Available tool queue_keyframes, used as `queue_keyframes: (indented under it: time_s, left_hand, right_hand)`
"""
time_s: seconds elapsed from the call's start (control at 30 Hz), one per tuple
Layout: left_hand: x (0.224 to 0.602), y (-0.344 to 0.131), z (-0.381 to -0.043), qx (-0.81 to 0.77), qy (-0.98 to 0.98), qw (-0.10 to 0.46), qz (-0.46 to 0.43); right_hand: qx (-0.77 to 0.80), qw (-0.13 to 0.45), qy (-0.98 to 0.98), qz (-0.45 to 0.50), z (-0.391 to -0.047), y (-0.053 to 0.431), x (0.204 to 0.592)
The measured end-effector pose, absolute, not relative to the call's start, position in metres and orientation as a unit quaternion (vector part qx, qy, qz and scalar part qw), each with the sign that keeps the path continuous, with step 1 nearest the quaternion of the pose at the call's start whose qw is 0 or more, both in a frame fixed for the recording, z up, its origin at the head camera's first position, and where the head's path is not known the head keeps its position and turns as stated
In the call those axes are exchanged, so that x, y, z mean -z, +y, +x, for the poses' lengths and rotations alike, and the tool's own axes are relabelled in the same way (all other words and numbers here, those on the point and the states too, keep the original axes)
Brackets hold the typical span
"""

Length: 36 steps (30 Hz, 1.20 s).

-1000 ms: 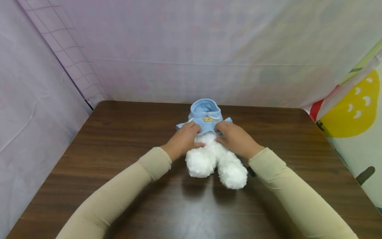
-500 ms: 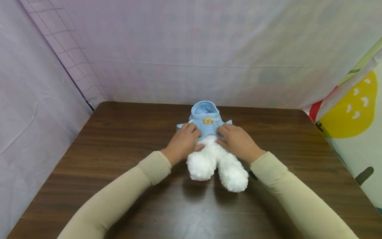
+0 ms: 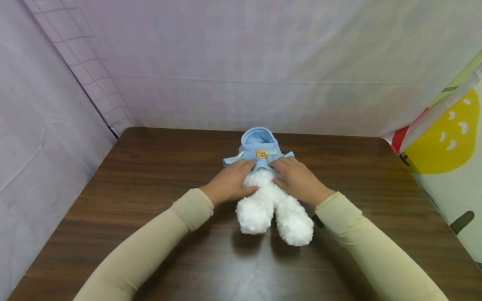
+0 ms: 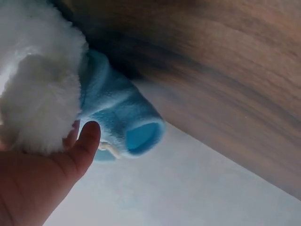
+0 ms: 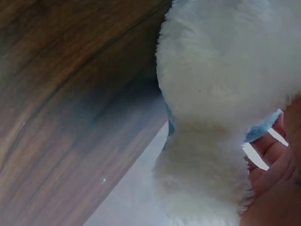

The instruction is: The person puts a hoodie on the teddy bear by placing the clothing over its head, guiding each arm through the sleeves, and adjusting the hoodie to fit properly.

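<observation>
A white fluffy plush toy (image 3: 257,214) lies on the table with its two legs towards me. Its upper part is inside a small light-blue hoodie (image 3: 248,147) with a bear-face patch and white cords; no head shows in the neck opening. My left hand (image 3: 229,182) rests its fairly straight fingers on the left of the hem, the thumb against the fluff. On the other side, my right hand (image 3: 301,180) lies likewise, fingers over the hem and thumb touching the white body. In the left wrist view, one sleeve (image 4: 117,101) sticks out with an open cuff.
A dark brown wooden table (image 3: 158,179) lies beneath everything, its far edge just beyond the hoodie. Behind it hangs a pale curtain (image 3: 226,62), with another cloth (image 3: 41,138) on the left. At the right stands a printed panel with a yellow shape (image 3: 448,133).
The hoodie's hem came slightly towards me and its front, with the bear patch, flattened out. Both hands' curled fingers have since straightened and lie across the fabric.
</observation>
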State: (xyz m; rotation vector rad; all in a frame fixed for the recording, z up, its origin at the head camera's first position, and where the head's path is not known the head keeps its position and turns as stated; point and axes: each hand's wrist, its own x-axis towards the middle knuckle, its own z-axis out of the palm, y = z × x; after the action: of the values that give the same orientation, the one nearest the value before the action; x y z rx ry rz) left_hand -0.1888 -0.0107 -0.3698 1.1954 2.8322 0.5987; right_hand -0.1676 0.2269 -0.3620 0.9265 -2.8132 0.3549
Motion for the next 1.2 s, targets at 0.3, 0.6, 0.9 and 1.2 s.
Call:
queue_keyframes:
  time_s: [0.3,0.6,0.9,1.2]
  left_hand:
    - [0.375,-0.010,-0.187,-0.162,0.901,-0.053,0.399]
    - [0.377,-0.008,-0.183,-0.134,0.901,-0.100,0.401]
    - [0.379,-0.009,-0.182,-0.145,0.900,-0.060,0.406]
    - [0.378,-0.011,-0.179,-0.127,0.906,-0.062,0.399]
  right_hand:
    - [-0.152,0.093,-0.928,0.327,-0.169,0.225,0.366]
    - [-0.146,0.059,-0.947,0.281,-0.168,0.224,0.366]
    - [-0.103,0.083,-0.943,0.305,-0.168,0.223,0.365]
    - [-0.106,0.114,-0.941,0.301,-0.165,0.221,0.367]
